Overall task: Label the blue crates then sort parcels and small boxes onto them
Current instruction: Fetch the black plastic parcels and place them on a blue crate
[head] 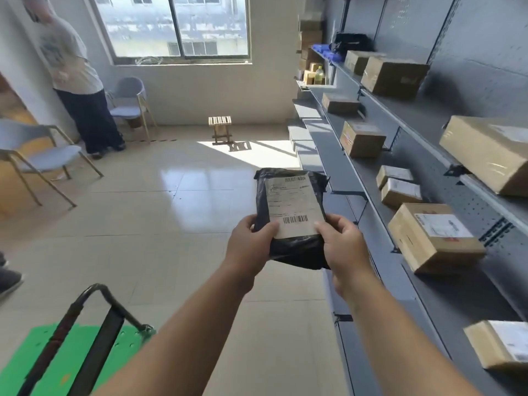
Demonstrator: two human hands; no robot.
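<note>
Both hands, left (251, 242) and right (344, 242), grip the black parcel (291, 218) by its near corners. Open floor (171, 218) lies left; shelves (371, 195) crowd its right edge.

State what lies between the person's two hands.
The head view shows a black parcel with a white label between the left hand and the right hand. Both hands grip its near end.

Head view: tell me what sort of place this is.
Probably a parcel storeroom or sorting room: grey shelves carry labelled cardboard boxes, the left hand and right hand grip a black parcel with a shipping label, and a green trolley stands nearby.
</note>
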